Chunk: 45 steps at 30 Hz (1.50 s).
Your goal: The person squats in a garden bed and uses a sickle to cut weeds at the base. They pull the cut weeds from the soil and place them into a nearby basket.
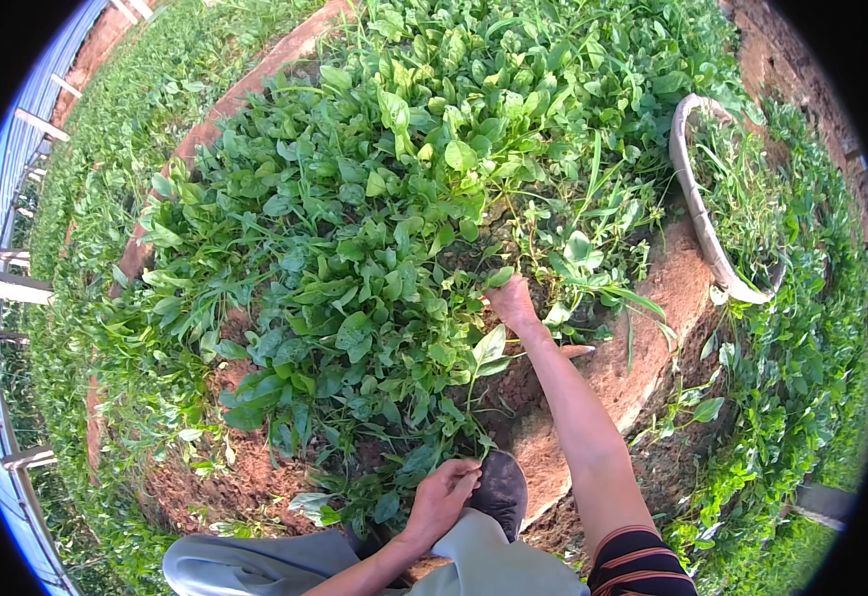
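Note:
My right hand (512, 302) reaches down into a dense bed of leafy green plants (359, 246), knuckles up. A small green leaf lies against its fingers, and a red and white bit shows beside them. What the fingers do underneath is hidden. From behind my right forearm a brownish, pointed rod with a pale tip (577, 350) sticks out; whether it joins my hand cannot be seen. My left hand (445, 495) is lower, near my dark shoe (501, 492), with thumb and fingertips pinched together. Thin plant stems come close to those fingertips; I see nothing plainly held.
A pale-rimmed basket (691, 167) of pulled greens leans at the right. Bare soil (650, 305) edges the bed there, and a reddish dirt strip (203, 138) runs along the left. More plants grow beyond both. A bluish sheet wall with posts (5, 285) stands far left.

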Available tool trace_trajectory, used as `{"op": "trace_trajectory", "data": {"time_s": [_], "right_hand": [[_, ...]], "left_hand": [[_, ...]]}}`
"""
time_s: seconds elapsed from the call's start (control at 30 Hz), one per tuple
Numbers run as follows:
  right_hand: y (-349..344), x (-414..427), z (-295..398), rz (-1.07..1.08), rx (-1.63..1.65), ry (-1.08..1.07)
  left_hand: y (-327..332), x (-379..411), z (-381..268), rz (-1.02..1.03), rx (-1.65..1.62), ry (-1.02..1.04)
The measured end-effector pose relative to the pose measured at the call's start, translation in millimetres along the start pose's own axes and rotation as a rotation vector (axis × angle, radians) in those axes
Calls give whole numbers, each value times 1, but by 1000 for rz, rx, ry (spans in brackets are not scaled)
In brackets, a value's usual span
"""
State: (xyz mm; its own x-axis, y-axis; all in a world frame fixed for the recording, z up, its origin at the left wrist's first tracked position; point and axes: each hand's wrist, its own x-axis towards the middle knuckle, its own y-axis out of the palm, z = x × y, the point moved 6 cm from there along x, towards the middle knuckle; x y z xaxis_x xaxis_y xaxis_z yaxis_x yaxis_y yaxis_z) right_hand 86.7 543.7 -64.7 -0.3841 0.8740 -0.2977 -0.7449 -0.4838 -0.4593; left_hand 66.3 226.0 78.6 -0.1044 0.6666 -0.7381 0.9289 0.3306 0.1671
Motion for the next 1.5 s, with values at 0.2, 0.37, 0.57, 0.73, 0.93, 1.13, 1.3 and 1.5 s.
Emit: {"op": "trace_trajectory", "data": {"time_s": [0.2, 0.37, 0.57, 0.73, 0.93, 1.13, 1.3, 1.5], "right_hand": [[-8, -13, 19, 28, 158, -43], [-11, -12, 1, -17, 713, 16], [-23, -20, -1, -31, 843, 46], [-80, -28, 33, -168, 671, 40], [-262, -16, 81, -350, 981, -245], [-419, -26, 2, -615, 1403, -260], [-264, -98, 39, -525, 808, -199], [-155, -186, 16, -52, 22, 225]], "left_hand": [[3, 1, 5, 10, 8, 15], [7, 0, 2, 27, 22, 6], [8, 1, 3, 32, 47, 6], [9, 1, 4, 36, 37, 6], [-9, -2, 13, -21, 74, 20], [7, 3, 8, 38, 72, 22], [0, 0, 8, -12, 155, 109], [12, -1, -43, 56, 506, 347]]}}
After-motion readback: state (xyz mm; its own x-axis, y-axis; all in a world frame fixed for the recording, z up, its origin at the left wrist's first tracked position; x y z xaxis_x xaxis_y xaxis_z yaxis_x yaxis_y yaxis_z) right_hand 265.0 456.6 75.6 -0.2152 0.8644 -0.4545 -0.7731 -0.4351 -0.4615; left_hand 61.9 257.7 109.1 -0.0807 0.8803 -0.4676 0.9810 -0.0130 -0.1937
